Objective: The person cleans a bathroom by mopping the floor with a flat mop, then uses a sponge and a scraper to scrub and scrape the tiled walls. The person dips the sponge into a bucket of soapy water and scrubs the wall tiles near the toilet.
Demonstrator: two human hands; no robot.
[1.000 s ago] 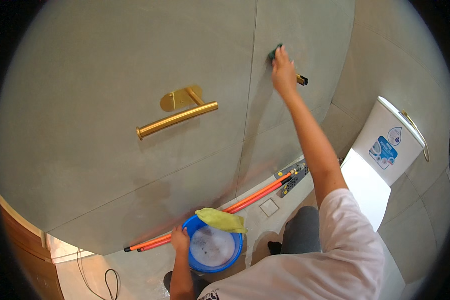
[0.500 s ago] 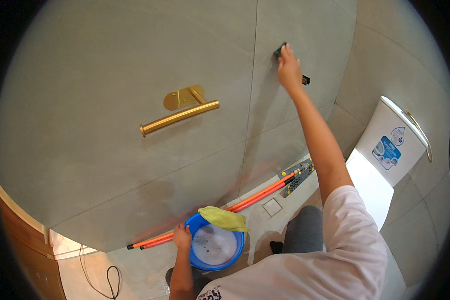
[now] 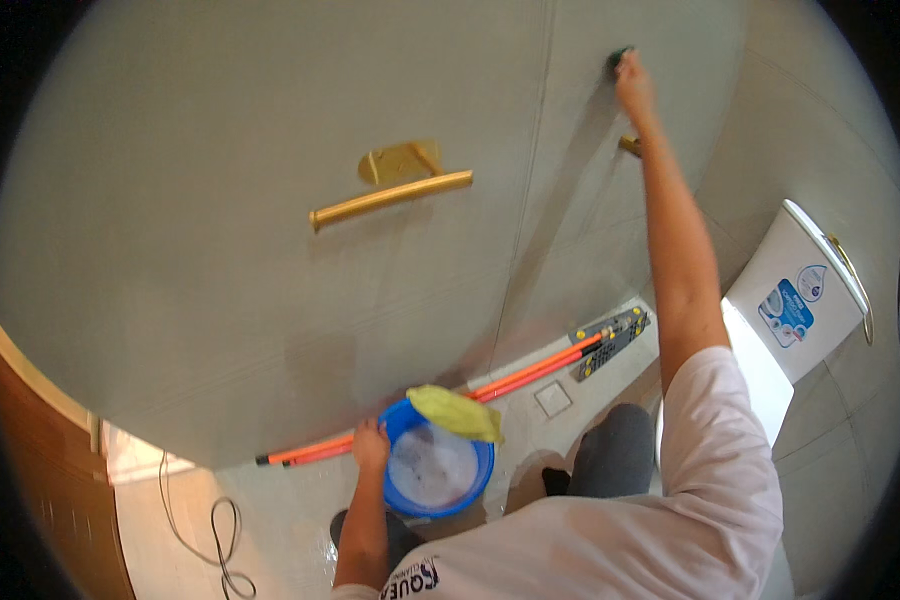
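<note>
My right arm stretches up to the grey tiled wall [image 3: 270,110]. In its fingers my right hand [image 3: 634,88] grips a small dark green scouring pad [image 3: 617,65], pressed to the tile. Down low, my left hand [image 3: 371,443] is closed on the left rim of a round blue bucket [image 3: 489,478]. Soapy water [image 3: 432,468] with white suds fills part of the bucket. A yellow-green cloth [image 3: 454,413] hangs over its far right rim.
A gold bar holder [image 3: 390,200] sticks out of the wall, and a smaller gold fitting [image 3: 630,146] sits below my right hand. Orange poles [image 3: 535,378] with grey perforated heads [image 3: 610,345] lie along the wall's foot. A white toilet [image 3: 810,285] stands right; a cable [image 3: 220,540] lies left.
My right hand has moved up and to the right across the wall with the scouring pad. The whole view has shifted slightly. My left hand stays on the bucket's rim.
</note>
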